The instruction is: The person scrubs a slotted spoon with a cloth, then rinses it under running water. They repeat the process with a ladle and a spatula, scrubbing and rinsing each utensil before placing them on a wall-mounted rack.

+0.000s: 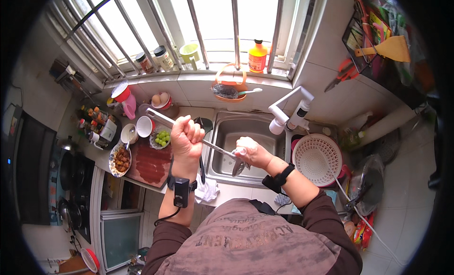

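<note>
Long metal spoon point(213, 146) is held slantwise at the front edge of the sink point(226, 129), with its wide end low on the right, over the sink. The wide end is partly hidden, so I can't tell its full shape. The left hand point(187, 137) is closed in a fist around the handle, and the top of the handle pokes out past it. The right hand point(255, 153) has its fingers bent in tight on the spoon, close to the wide end. Something small and white shows at those fingers; I can't tell what it is.

There is writing in a few spots. The person's brown shirt point(246, 249) has dark printed letters across it. A yellow bottle point(257, 56) on the window ledge has an orange-red label with small print. Two jars point(163, 58) there have labels too, but the words are too small to read.

Left of the sink, green grapes point(162, 138) sit in a clear bowl beside a red-brown board point(150, 162). Right of the sink is a white basket point(317, 157) full of little holes.
</note>
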A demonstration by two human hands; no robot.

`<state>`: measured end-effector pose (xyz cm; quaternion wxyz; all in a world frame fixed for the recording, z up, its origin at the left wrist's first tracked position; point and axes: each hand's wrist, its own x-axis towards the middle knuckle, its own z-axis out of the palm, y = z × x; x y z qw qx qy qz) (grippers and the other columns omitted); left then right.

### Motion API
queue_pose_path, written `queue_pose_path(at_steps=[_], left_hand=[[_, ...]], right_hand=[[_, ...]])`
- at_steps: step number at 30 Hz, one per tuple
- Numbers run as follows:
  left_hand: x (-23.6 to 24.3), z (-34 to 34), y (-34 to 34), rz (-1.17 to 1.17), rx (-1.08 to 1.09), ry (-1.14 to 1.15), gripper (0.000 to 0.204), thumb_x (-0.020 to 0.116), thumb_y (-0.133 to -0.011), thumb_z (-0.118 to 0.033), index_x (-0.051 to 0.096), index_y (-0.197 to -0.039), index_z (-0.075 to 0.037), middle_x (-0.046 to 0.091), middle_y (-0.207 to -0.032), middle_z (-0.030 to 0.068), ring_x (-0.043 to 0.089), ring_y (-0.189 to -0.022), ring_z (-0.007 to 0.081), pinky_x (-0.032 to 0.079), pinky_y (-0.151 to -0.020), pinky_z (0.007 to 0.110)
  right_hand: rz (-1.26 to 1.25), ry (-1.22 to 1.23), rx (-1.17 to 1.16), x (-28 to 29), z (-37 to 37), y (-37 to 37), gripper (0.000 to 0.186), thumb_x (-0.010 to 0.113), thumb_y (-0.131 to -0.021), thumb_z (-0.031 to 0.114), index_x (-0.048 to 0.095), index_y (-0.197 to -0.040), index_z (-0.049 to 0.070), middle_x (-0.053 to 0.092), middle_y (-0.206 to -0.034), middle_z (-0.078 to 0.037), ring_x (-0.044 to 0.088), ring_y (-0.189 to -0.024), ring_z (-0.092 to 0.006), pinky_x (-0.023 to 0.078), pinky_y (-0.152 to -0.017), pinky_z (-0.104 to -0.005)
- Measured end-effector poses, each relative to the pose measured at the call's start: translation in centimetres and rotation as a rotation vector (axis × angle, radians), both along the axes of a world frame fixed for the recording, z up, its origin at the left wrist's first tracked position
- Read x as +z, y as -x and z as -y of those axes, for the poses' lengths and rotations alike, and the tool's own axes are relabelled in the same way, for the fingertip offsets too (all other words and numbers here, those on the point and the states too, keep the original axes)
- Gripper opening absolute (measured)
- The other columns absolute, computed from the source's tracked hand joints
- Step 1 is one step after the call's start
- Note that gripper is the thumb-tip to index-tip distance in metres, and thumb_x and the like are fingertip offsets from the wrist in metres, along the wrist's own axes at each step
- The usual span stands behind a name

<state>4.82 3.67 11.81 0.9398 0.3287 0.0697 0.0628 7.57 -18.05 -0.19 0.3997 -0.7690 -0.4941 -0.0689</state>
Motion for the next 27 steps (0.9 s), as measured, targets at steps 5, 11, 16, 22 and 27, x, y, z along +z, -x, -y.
queue_pose_path(at_steps=[5, 11, 16, 22, 27], left_hand=[[1.8, -1.6, 0.6, 0.001, 0.116, 0.062, 0.043, 0.054, -0.084, -0.016, 0.026, -0.051, -0.017, 0.020, -0.042, -0.0036, 0.016, -0.036, 0.0108, 0.019, -0.041, 0.027], [0.6, -0.4, 0.4, 0.015, 0.076, 0.003, 0.043, 0.054, -0.084, -0.015, 0.026, -0.051, -0.016, 0.020, -0.043, -0.0026, 0.017, -0.037, 0.0111, 0.019, -0.041, 0.028], [0.5, -2.4, 1.1, 0.046, 0.112, 0.200, 0.043, 0.053, -0.084, -0.015, 0.027, -0.050, -0.016, 0.021, -0.042, -0.0032, 0.017, -0.036, 0.0109, 0.019, -0.041, 0.027], [0.5, -2.5, 0.7, 0.120, 0.213, 0.278, 0.041, 0.053, -0.085, -0.015, 0.029, -0.051, -0.016, 0.022, -0.041, -0.0033, 0.016, -0.035, 0.0102, 0.021, -0.041, 0.026], [0.0, -1.2, -0.2, 0.341, 0.333, 0.220, 0.036, 0.050, -0.086, -0.016, 0.029, -0.056, -0.016, 0.022, -0.044, -0.0028, 0.016, -0.039, 0.0107, 0.021, -0.045, 0.027]], right_hand=[[-0.498, -0.216, -0.056, 0.3, 0.1, 0.9, 0.033, 0.047, -0.096, 0.026, 0.051, -0.072, 0.004, 0.045, -0.067, -0.005, 0.043, -0.060, -0.0186, 0.039, -0.060, -0.0313], [0.121, 0.081, -0.110, 2.5, -1.9, 1.6, 0.015, 0.055, -0.086, 0.021, 0.056, -0.076, 0.011, 0.054, -0.073, -0.008, 0.055, -0.071, -0.0274, 0.043, -0.067, -0.0371], [-1.000, -0.434, -0.165, -0.1, 0.5, 0.0, 0.033, 0.045, -0.097, 0.033, 0.058, -0.090, 0.003, 0.061, -0.081, -0.007, 0.061, -0.077, -0.0201, 0.049, -0.071, -0.0317], [-1.517, -1.032, -0.149, -1.6, -0.7, 0.6, 0.041, 0.044, -0.095, 0.044, 0.057, -0.101, 0.005, 0.063, -0.086, -0.006, 0.063, -0.077, -0.0176, 0.052, -0.073, -0.0323], [-1.934, -1.452, -0.172, -1.6, -3.3, 0.3, 0.041, 0.043, -0.093, 0.050, 0.059, -0.103, 0.014, 0.062, -0.089, -0.003, 0.056, -0.068, -0.0216, 0.049, -0.059, -0.0337]])
